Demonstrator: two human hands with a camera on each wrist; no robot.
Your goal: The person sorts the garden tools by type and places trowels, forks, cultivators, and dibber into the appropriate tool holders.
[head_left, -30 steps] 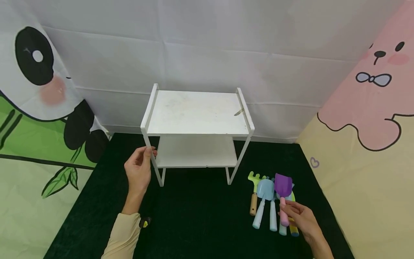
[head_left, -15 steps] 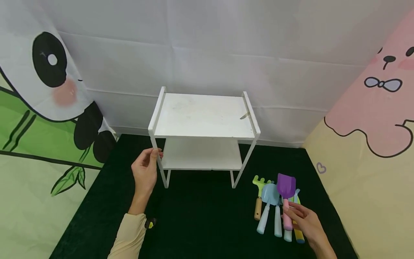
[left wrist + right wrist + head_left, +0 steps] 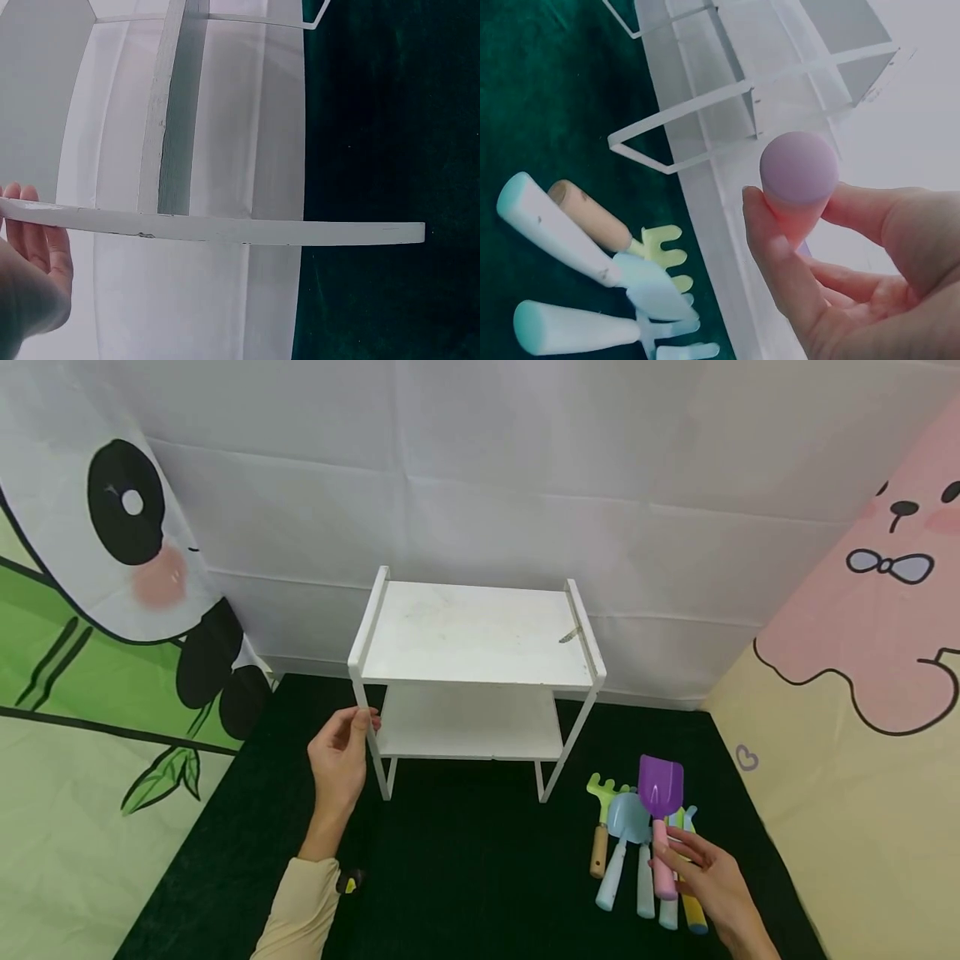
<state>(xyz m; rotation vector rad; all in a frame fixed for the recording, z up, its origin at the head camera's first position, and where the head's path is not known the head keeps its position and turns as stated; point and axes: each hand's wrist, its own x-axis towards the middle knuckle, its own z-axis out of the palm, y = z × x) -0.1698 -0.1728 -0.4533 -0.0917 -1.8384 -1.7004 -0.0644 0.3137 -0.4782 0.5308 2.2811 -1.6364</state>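
Observation:
My left hand holds the front left leg of a small white two-tier shelf, thumb in front and fingertips reaching behind. In the left wrist view, fingers curl behind that white leg. My right hand pinches the pink handle of a toy shovel with a purple blade, which points toward the back. The rounded handle end faces the right wrist camera. Beneath the shovel lie several garden tools: a green rake with a wooden handle, a light-blue trowel and others partly hidden.
Dark green cloth covers the floor around the shelf. A white sheet hangs close behind it. Printed side panels stand left, with a panda, and right, with a pink bear.
The head view has shifted slightly, moving the scene right and down in it. My right hand has raised the shovel a little over the other tools. My left hand keeps its hold on the leg.

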